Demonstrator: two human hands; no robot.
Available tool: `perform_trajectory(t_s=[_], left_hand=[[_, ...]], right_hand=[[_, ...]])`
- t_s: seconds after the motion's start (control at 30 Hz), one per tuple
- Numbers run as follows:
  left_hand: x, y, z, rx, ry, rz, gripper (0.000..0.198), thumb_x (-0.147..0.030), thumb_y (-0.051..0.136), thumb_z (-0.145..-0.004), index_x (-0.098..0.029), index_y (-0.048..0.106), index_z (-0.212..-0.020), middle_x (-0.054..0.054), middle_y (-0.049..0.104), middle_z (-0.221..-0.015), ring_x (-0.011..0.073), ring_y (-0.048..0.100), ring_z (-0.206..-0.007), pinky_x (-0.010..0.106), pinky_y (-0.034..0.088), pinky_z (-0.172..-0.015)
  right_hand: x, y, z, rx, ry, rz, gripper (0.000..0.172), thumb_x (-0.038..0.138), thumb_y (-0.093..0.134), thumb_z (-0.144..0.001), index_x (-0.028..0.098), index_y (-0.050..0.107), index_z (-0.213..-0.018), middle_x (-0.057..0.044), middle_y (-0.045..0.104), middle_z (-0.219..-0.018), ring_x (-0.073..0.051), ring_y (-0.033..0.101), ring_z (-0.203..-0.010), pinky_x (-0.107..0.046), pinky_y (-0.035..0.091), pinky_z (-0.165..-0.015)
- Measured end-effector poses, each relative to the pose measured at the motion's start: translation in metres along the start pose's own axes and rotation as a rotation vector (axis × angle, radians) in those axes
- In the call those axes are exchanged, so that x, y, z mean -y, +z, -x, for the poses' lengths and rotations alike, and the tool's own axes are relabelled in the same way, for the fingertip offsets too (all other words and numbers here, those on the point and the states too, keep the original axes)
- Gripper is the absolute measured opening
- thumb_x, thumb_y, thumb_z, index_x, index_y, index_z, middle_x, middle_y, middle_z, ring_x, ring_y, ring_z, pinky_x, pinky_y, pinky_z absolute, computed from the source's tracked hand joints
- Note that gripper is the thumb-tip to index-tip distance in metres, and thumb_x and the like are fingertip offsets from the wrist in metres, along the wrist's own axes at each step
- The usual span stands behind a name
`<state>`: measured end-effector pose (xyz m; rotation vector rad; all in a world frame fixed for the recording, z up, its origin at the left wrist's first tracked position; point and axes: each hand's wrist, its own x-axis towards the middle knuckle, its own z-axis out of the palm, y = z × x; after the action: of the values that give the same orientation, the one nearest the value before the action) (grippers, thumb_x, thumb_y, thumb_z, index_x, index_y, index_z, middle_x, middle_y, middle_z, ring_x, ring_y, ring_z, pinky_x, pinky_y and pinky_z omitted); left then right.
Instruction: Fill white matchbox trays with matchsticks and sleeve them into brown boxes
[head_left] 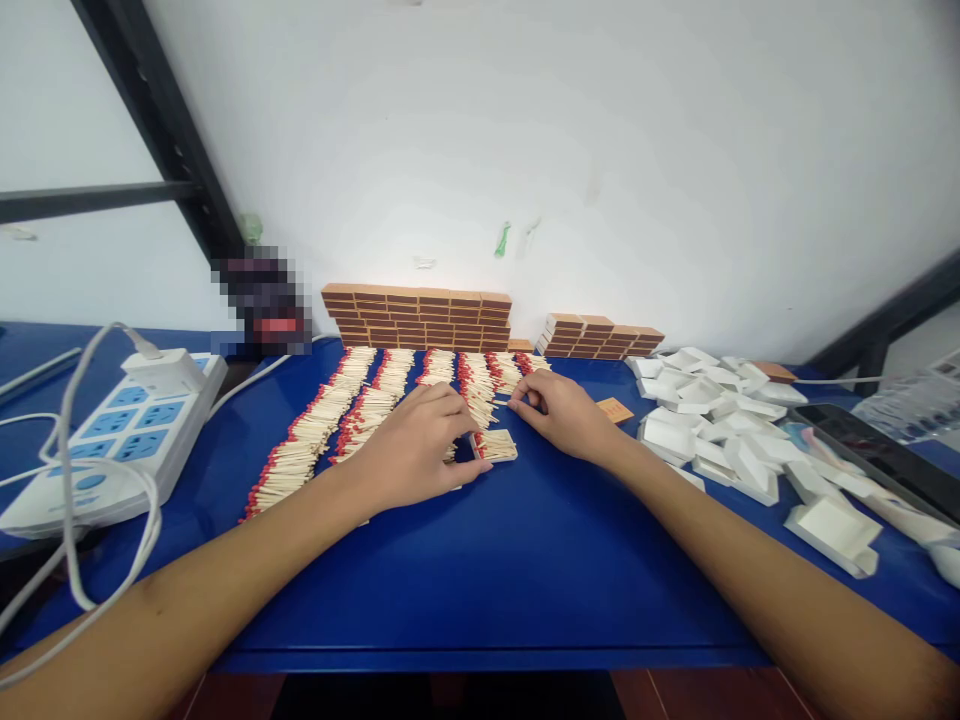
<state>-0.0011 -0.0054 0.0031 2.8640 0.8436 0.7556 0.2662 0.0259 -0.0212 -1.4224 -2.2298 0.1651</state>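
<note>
**Two hands at the rows of matches**

At the far left of the frame, a white power strip (pixel 112 430) is lying on the blue surface (pixel 487 570), and a white cable (pixel 71 520) is looping over and in front of it. Right of it, left of the frame's middle, the matches (pixel 330 420) are lying in long rows with their red heads lined up. The rows are running from the lower left up toward a brown wall of boxes (pixel 420 318) that is standing against the white wall in the upper middle.

The left hand (pixel 416 445) is resting palm down on the near ends of the middle rows. Its fingers are bending loosely, and its fingertips are touching a small bundle (pixel 496 445) of matches that is lying apart from the rows at the middle of the frame. Whether anything is sitting under the palm I cannot tell.

Just right of the bundle, the right hand (pixel 562 410) is lying knuckles up, with its fingertips curling down onto the rightmost rows. Whether it is pinching any matches I cannot tell.

A lone orange sleeve (pixel 615 409) is lying just beside that hand. Further right, white trays (pixel 720 420) are lying in a loose heap, and a dark phone (pixel 877 450) is lying near the right edge.
</note>
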Motion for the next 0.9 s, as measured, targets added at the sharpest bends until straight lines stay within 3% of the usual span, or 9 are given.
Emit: perform_trajectory(t_s=[0.2, 0.37, 0.53, 0.9], left_hand=[[0.002, 0.002, 0.001, -0.006, 0.005, -0.028, 0.026, -0.045, 0.075, -0.094, -0.020, 0.076, -0.099, 0.007, 0.069, -0.093, 0.0259, 0.063, -0.098, 0.043, 0.051, -0.093], [0.004, 0.003, 0.002, -0.020, 0.015, -0.017, 0.026, -0.044, 0.076, -0.093, -0.019, 0.076, -0.101, 0.007, 0.070, -0.095, 0.0259, 0.063, -0.099, 0.043, 0.051, -0.094], [0.004, 0.003, 0.002, -0.008, 0.000, -0.019, 0.027, -0.045, 0.076, -0.093, -0.018, 0.076, -0.100, 0.007, 0.070, -0.095, 0.0253, 0.063, -0.099, 0.043, 0.050, -0.094], [0.004, 0.003, 0.002, 0.001, 0.003, -0.005, 0.034, -0.053, 0.074, -0.094, -0.019, 0.076, -0.097, 0.007, 0.070, -0.095, 0.0250, 0.062, -0.099, 0.042, 0.050, -0.094]], right_hand=[[0.005, -0.017, 0.004, 0.042, 0.011, -0.013, 0.014, 0.028, 0.056, -0.100, 0.020, 0.061, -0.089, -0.006, 0.062, -0.088, -0.020, 0.055, -0.078, -0.032, 0.040, -0.071], [0.028, -0.036, 0.013, 0.074, -0.063, -0.110, 0.018, 0.033, 0.055, -0.104, 0.021, 0.062, -0.093, -0.004, 0.060, -0.086, -0.019, 0.053, -0.077, -0.032, 0.040, -0.071], [0.045, -0.029, 0.019, 0.213, -0.118, -0.124, 0.014, 0.028, 0.057, -0.104, 0.020, 0.065, -0.095, -0.004, 0.061, -0.089, -0.018, 0.054, -0.079, -0.031, 0.041, -0.072], [0.045, -0.031, 0.021, 0.244, -0.133, -0.149, 0.021, 0.037, 0.061, -0.104, 0.021, 0.070, -0.093, -0.004, 0.061, -0.087, -0.017, 0.054, -0.075, -0.031, 0.041, -0.069]])
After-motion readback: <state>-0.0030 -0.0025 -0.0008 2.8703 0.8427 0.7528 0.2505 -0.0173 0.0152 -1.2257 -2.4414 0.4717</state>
